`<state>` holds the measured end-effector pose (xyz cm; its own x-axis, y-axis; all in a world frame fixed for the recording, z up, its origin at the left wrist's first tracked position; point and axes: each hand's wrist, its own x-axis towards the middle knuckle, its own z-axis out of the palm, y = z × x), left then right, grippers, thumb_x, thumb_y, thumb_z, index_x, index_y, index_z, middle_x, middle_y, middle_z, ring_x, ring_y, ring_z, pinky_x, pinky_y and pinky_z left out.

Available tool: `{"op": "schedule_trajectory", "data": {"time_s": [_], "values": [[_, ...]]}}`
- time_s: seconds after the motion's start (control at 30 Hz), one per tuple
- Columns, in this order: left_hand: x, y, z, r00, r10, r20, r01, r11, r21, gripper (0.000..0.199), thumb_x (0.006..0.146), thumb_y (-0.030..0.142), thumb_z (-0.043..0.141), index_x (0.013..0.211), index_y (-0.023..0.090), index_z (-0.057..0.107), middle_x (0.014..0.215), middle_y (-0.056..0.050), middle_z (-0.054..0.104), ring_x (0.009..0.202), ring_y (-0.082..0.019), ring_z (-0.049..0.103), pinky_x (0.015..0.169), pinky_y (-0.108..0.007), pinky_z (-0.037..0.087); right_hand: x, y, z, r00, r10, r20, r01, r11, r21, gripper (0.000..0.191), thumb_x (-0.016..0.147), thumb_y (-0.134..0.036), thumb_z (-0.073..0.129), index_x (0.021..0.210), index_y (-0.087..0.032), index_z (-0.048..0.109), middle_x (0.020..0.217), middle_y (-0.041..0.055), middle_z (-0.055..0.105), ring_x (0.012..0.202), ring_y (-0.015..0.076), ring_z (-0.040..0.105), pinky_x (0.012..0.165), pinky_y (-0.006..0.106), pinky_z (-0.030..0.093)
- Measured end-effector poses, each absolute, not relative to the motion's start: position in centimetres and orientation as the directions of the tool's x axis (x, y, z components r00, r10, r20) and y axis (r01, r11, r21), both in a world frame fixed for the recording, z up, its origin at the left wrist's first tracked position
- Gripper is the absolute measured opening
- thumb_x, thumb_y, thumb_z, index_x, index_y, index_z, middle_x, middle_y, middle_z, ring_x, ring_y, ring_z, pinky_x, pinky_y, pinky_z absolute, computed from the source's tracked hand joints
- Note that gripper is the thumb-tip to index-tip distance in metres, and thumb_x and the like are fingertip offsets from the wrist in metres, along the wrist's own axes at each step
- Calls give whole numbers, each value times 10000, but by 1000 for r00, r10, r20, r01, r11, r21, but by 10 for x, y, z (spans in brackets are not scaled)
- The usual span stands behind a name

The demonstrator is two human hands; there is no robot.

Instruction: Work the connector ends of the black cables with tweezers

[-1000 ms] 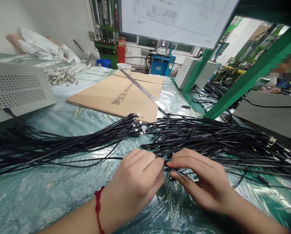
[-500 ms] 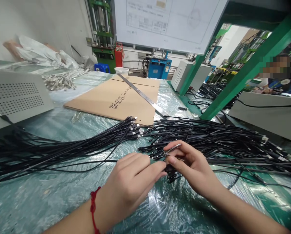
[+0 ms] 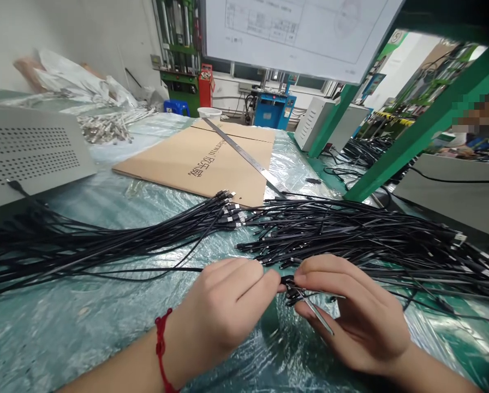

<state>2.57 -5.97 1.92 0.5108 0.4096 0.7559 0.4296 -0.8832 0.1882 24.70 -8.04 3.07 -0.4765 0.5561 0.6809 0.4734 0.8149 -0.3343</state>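
Note:
My left hand, with a red cord bracelet at the wrist, is closed in a pinch on the end of a black cable. My right hand faces it, thumb and fingers curled round a small two-armed metal tool. The tool's arms spread apart toward my right palm, and its narrow end meets the cable by my left fingertips. Whether it is tweezers or snips I cannot make out. Right behind my hands lies a heap of black cables. A bundle of black USB cables stretches left, plugs toward the middle.
Flat cardboard lies at the back with a steel ruler across it. A perforated grey box stands left, a green post right. White cables are piled at the back left. Plastic film covers the table.
My right hand has moved right and down and turned, its fingers opening wider around the metal tool, whose arms now point down and right. My left hand keeps its pinch.

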Motion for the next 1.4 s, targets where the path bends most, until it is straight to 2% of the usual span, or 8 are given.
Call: {"op": "schedule_trajectory", "data": {"time_s": [0.23,0.43,0.7,1.03,1.27,1.4], "values": [[26,-60,22,522,397,755,439,-884,161,164,947,25,509,988,90,655,666,10,431,601,-143,399,526,-317,322,245,-79,34,-459,579,674,487,798,-355,319,830,-82,676,1134,-165,627,971,82,676,909,190,665,746,298,593],[26,-61,26,529,361,768,437,-892,118,199,946,13,488,865,90,653,664,-8,486,610,-147,443,524,-315,357,247,-78,33,-478,582,657,478,801,-362,308,847,-84,671,1141,-160,621,987,79,667,924,176,656,771,285,586],[27,-60,25,525,356,773,442,-890,110,223,945,13,483,821,112,639,651,1,454,600,-147,422,526,-312,353,246,-78,35,-472,592,653,471,795,-381,321,846,-94,657,1150,-194,626,963,74,686,881,195,673,727,309,596],[27,-60,22,552,332,765,419,-904,89,180,944,16,500,879,84,654,657,-5,447,605,-148,379,524,-320,306,250,-75,32,-523,583,622,471,806,-360,273,867,-95,665,1130,-155,620,983,72,666,945,164,642,808,275,571],[27,-59,20,543,337,769,426,-900,94,212,969,33,478,878,81,664,650,-6,450,606,-148,395,521,-319,325,247,-73,33,-540,539,646,447,834,-323,287,860,-67,661,1132,-153,627,975,73,684,929,173,660,796,288,584],[27,-59,19,528,351,773,412,-902,128,156,954,21,512,963,72,660,671,-3,473,616,-138,413,530,-308,340,249,-72,29,-486,555,675,411,827,-384,269,868,-80,666,1121,-167,634,954,65,680,904,165,657,774,283,581]]}}
